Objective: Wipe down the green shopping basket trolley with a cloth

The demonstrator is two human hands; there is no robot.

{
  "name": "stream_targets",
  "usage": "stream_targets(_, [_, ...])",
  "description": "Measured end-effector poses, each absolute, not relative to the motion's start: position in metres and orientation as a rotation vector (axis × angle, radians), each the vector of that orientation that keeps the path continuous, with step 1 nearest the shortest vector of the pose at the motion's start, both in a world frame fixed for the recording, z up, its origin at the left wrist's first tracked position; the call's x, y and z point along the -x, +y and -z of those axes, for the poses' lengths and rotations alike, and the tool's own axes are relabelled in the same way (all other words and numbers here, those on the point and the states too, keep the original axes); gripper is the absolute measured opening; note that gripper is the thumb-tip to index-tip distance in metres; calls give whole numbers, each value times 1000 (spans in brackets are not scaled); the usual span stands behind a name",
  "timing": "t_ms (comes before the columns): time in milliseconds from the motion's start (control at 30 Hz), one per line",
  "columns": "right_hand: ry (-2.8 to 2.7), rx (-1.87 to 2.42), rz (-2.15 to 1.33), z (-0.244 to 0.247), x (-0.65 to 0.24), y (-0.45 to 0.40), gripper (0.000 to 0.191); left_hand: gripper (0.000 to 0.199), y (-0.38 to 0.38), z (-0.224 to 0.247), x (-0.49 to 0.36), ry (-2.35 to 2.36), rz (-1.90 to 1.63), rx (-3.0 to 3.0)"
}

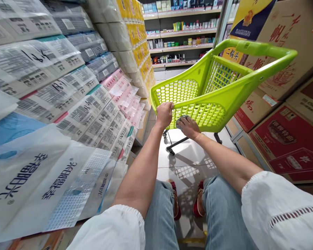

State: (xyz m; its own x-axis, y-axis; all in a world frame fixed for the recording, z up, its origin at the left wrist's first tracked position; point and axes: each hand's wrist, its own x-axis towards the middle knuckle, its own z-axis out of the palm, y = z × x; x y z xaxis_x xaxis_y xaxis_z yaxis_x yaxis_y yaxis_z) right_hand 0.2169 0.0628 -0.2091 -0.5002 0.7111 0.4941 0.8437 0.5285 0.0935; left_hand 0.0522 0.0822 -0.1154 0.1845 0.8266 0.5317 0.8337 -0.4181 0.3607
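A lime-green plastic shopping cart stands in front of me, its handle toward the upper right. My left hand is closed around the rim at the cart's near left corner. Lower and to the right, my right hand presses a crumpled grey cloth against the perforated side of the basket. Its fingers are bent over the cloth, which they partly cover. The cart's dark metal base and small wheels rest on the floor below. No goods show inside the part of the basket I can see.
Stacked packs of paper tissue line the left, with yellow-and-white bundles beyond. Cartons are piled close on the right. Shelves of bottles and tubes stand at the back. Light tiled floor lies between my feet and the cart.
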Motion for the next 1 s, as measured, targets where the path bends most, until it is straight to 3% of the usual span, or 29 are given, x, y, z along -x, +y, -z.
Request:
stream_targets(333, [-1901, 1278, 547, 127, -210, 73, 34, 29, 80, 116, -49, -1690, 1058, 2411])
stream_targets(700, [-2404, 1252, 480, 217, -219, 61, 31, 33, 80, 117, -43, -1650, 1009, 2433])
stream_targets(1000, [-2003, 1241, 553, 145, -230, 68, 34, 36, 36, 134, -59, -1523, 759, 2349])
